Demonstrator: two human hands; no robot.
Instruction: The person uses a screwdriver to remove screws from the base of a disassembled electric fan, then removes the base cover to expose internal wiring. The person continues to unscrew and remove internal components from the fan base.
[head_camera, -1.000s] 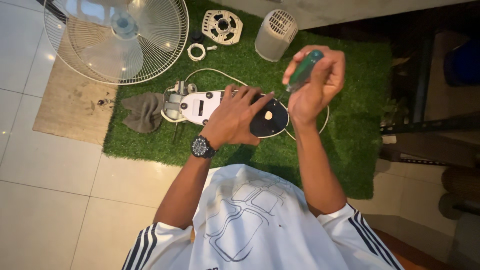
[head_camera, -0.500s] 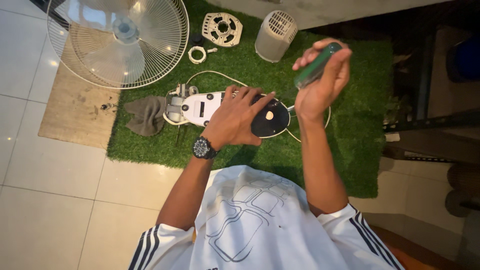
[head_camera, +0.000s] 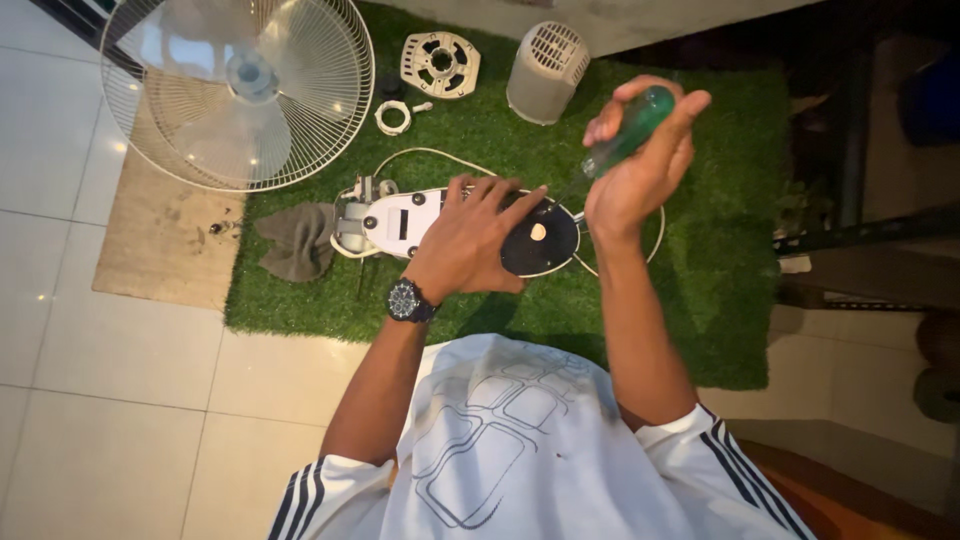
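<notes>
Fan guard with blades (head_camera: 238, 90) is seen far left of the left hand, grey cloth (head_camera: 297, 240) nearer. White-and-black fan base (head_camera: 455, 225) is pressed flat on the green turf mat (head_camera: 720, 250) by the left hand (head_camera: 470, 240), fingers spread. Green-handled screwdriver (head_camera: 625, 135) is gripped in the right hand (head_camera: 640, 165), raised just right of the base, tip angled down at it. Grey motor cover (head_camera: 545, 72) sits beyond both hands.
</notes>
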